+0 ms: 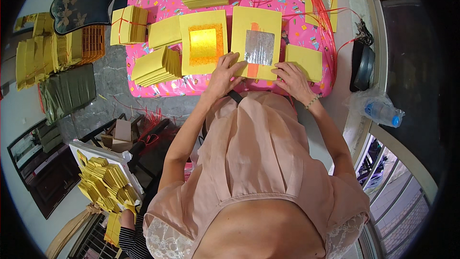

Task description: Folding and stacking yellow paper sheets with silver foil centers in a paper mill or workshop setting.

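One left grip (224, 73), one right grip (293, 81), and one silver-patched sheet (259, 48) right between them! One gold-patched sheet (202, 43), left of and beyond the left grip. Farther left, one tied stack (129, 25), one fanned stack (157, 66), one flat pile (165, 31), that's three! Right of the right grip, one bottle (378, 111); far left, one orange crate (93, 43).
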Demonstrator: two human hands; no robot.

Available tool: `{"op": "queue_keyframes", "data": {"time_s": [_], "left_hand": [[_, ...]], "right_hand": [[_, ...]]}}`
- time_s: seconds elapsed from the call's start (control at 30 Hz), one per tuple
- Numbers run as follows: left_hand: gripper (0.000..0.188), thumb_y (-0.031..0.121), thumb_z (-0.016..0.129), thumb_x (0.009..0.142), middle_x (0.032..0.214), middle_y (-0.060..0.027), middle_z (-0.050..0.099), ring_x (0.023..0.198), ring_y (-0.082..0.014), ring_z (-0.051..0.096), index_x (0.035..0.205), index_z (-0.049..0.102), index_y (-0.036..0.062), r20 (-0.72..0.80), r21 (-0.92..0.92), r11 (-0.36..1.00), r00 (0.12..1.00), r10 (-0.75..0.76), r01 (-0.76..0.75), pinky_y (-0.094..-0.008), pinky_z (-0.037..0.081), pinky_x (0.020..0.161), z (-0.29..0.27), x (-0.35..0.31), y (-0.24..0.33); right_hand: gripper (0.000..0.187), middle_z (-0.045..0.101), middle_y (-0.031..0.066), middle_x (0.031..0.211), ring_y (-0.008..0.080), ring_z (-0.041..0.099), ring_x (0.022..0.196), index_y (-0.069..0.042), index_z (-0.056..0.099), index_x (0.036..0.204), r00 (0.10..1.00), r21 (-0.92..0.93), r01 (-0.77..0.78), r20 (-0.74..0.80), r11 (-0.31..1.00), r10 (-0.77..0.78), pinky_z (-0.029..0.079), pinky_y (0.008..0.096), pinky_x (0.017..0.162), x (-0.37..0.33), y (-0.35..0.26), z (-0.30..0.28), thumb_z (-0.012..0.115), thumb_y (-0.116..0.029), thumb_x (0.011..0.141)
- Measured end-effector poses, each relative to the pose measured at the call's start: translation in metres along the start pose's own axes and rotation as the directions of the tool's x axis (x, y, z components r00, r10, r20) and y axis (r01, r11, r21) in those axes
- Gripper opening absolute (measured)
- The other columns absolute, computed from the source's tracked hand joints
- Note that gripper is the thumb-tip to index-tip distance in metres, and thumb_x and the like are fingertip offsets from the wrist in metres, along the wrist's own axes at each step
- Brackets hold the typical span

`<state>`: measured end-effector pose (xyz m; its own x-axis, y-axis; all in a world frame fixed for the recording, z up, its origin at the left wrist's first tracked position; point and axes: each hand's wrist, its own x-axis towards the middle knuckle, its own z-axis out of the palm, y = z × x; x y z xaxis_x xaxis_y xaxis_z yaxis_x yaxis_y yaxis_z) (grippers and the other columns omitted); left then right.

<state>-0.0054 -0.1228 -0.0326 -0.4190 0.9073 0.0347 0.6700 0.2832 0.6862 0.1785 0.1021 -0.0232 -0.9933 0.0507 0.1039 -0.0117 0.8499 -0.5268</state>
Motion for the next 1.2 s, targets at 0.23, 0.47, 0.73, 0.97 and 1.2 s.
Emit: {"op": "queue_keyframes", "data": {"time_s": [0.23,0.47,0.73,0.97,1.2], "left_hand": [[0.032,0.014,0.077,0.076,0.134,-0.0175,0.055,0.124,-0.0369,0.048,0.108,0.074,0.0113,-0.016,-0.120,0.993,1.000,0.008,-0.010,-0.0430,0.044,0.104,-0.003,-0.001,-0.012],[0.019,0.019,0.074,0.080,0.129,-0.0176,0.059,0.122,-0.0345,0.051,0.096,0.078,0.0090,-0.076,-0.209,0.975,0.993,-0.087,0.069,-0.0413,0.044,0.102,0.000,0.001,-0.007],[0.019,0.017,0.073,0.079,0.127,-0.0158,0.061,0.121,-0.0327,0.051,0.094,0.078,0.0078,-0.096,-0.197,0.971,0.983,-0.154,0.133,-0.0398,0.045,0.101,0.003,0.003,-0.003],[0.017,0.016,0.073,0.077,0.123,-0.0149,0.062,0.115,-0.0320,0.054,0.090,0.079,0.0065,-0.147,-0.179,0.976,0.977,-0.154,0.127,-0.0390,0.047,0.098,0.007,0.003,-0.002],[0.016,0.014,0.074,0.076,0.121,-0.0145,0.063,0.113,-0.0316,0.055,0.090,0.079,0.0064,-0.139,-0.212,0.968,0.976,-0.167,0.136,-0.0388,0.048,0.096,0.004,0.004,0.000]], "right_hand": [[0.022,0.061,0.0114,0.117,0.0295,0.061,0.101,-0.005,0.068,0.102,0.997,0.133,-0.050,0.057,0.990,0.042,0.051,0.0379,0.087,0.000,0.005,-0.005,0.071,-0.017,0.083],[0.011,0.061,0.0099,0.114,0.0188,0.064,0.096,0.000,0.069,0.094,0.954,0.465,-0.288,0.064,0.837,0.293,0.054,0.0297,0.081,0.003,0.005,0.004,0.065,-0.010,0.090],[0.010,0.059,0.0096,0.112,0.0162,0.063,0.095,0.000,0.067,0.093,0.935,0.504,-0.338,0.083,0.795,0.345,0.055,0.0283,0.080,0.006,0.002,0.005,0.065,-0.010,0.091],[0.014,0.061,0.0087,0.106,0.0250,0.063,0.094,-0.003,0.067,0.090,0.936,0.490,-0.306,-0.001,0.816,0.351,0.051,0.0336,0.077,0.005,0.000,0.008,0.069,-0.016,0.087],[0.025,0.058,0.0059,0.103,0.0262,0.057,0.100,-0.006,0.064,0.097,0.984,0.190,-0.164,-0.044,0.968,0.176,0.048,0.0385,0.085,0.011,-0.012,-0.005,0.076,-0.020,0.080]]}}
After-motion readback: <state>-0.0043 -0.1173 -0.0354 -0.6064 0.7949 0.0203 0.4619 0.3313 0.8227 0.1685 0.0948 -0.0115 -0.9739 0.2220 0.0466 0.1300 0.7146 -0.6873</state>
